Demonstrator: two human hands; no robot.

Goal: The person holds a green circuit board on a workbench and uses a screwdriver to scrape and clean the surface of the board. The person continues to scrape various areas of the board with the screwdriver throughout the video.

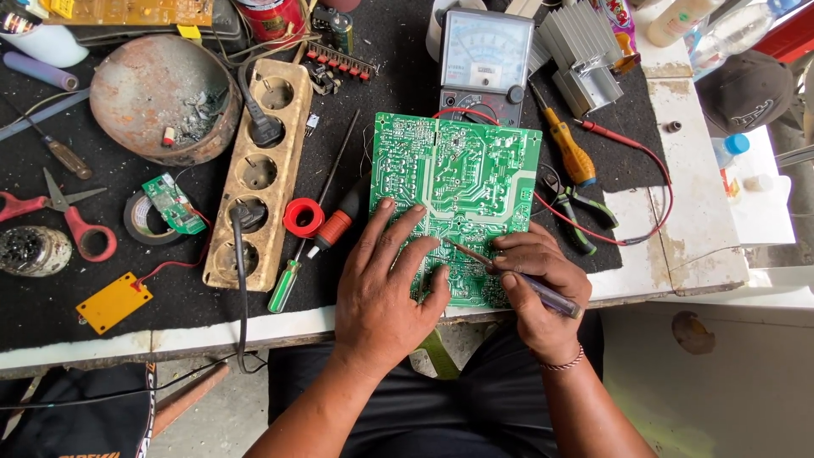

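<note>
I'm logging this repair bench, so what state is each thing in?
Green circuit board: flat, solder side up.
Left hand: pressed flat on the board.
Right hand: gripping a screwdriver-like tool, tip on the board.
Power strip: two plugs in, other sockets empty.
Analog multimeter: face up, red lead lying loose.
Scissors: open.
Pliers: lying flat.

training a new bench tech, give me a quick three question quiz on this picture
1. True or false: the left hand lies flat on the green printed circuit board.
2. What does the right hand hold? A) red-handled scissors B) thin clear-handled probe tool C) roll of black tape
3. Which grey device with a needle dial sits just beyond the board?

Key: 1 true. 2 B. 3 the analogue multimeter.
</note>
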